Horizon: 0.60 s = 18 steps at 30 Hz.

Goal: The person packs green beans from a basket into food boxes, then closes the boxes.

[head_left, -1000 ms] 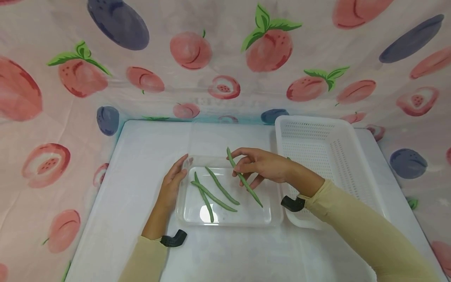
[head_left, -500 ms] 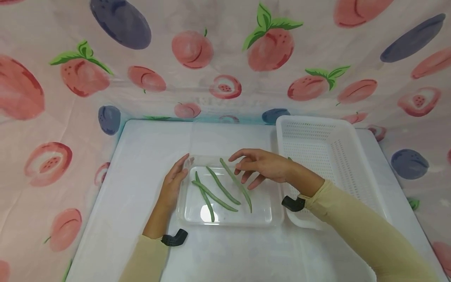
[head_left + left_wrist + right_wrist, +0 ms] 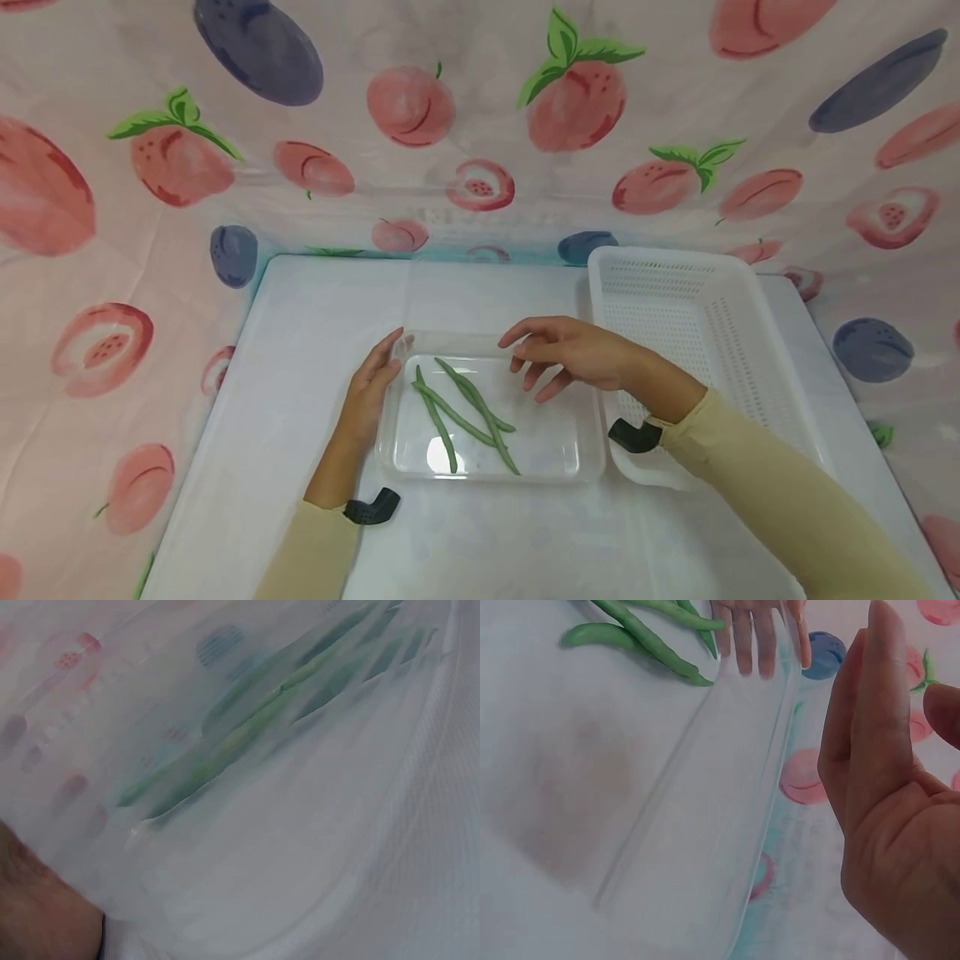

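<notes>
Several green beans [image 3: 478,402] lie crossing one another on the floor of a clear plastic box [image 3: 551,477]. My left hand [image 3: 366,389] rests against the box's left wall, its fingers fairly straight; in the right wrist view, the left fingers [image 3: 742,641] show through the clear plastic. Over the box's right half hovers my right hand [image 3: 573,354], fingers loosely bent and holding nothing, apart from the beans. The left wrist view shows the beans [image 3: 247,735] blurred through the box wall.
A white perforated basket [image 3: 757,333] stands right of the box, partly behind the right forearm. Both sit on a white table [image 3: 315,300]. A fruit-printed sheet [image 3: 420,183] rises behind the table and along its sides.
The right hand let go of a green bean, which dropped into the box and now lies across the others. That hand has shifted slightly right. The left hand stays at the box.
</notes>
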Motion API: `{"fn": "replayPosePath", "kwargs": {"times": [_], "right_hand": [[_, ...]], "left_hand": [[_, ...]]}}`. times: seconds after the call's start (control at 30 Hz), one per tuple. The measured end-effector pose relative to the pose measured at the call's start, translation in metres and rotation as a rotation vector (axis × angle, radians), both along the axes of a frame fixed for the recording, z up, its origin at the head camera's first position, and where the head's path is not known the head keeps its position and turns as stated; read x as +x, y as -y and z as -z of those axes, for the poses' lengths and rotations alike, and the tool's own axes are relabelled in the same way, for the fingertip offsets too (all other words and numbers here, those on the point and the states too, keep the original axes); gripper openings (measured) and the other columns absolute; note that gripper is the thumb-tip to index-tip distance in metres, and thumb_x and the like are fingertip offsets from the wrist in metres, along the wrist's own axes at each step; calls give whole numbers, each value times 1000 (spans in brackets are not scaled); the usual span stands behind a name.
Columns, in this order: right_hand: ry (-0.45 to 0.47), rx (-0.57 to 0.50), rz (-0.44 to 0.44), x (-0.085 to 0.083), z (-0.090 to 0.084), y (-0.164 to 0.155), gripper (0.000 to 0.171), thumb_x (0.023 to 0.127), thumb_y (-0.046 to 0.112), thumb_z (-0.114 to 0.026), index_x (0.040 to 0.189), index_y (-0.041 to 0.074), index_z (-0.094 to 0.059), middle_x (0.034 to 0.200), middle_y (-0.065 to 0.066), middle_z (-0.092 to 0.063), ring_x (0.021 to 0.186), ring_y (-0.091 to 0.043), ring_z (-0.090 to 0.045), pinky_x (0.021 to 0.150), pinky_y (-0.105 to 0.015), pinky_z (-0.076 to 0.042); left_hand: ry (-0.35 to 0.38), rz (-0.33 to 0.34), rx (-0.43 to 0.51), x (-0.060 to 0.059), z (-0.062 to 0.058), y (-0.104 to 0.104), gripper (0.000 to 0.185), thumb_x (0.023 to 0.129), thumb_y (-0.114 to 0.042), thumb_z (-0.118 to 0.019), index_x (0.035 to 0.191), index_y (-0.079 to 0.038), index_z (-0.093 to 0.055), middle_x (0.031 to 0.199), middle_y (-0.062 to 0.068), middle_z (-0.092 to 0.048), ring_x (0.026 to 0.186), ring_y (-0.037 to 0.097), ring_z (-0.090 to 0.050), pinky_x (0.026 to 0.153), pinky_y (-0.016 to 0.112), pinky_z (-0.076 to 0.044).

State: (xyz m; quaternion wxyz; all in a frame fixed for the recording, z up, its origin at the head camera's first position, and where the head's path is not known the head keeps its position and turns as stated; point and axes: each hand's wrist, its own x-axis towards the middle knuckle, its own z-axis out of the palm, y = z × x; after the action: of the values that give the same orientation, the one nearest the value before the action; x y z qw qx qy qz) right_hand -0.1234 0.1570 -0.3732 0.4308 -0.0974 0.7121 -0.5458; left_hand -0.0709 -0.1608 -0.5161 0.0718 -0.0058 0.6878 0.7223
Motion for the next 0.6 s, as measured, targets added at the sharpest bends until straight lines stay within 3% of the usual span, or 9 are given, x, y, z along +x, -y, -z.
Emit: {"fn": "replayPosePath", "kwargs": {"times": [0.4,0.6], "right_hand": [[-18,-65,58,-3,-17,-45,37,106,22,-56,140,7,-50,116,-14,-61,92,-21,-68,86,-44,-63],[-70,-74,82,-6,-23,-77,33,107,19,-53,138,8,-51,119,-15,-61,93,-19,-69,86,-42,-63]], "left_hand": [[27,-9,-31,3,-1,0,49,108,-37,-47,156,-29,-41,163,-15,-37,151,22,-37,113,57,-43],[12,-5,-20,2,-2,0,50,108,-37,-48,157,-28,-41,162,-13,-39,150,23,-38,114,56,-42]]}}
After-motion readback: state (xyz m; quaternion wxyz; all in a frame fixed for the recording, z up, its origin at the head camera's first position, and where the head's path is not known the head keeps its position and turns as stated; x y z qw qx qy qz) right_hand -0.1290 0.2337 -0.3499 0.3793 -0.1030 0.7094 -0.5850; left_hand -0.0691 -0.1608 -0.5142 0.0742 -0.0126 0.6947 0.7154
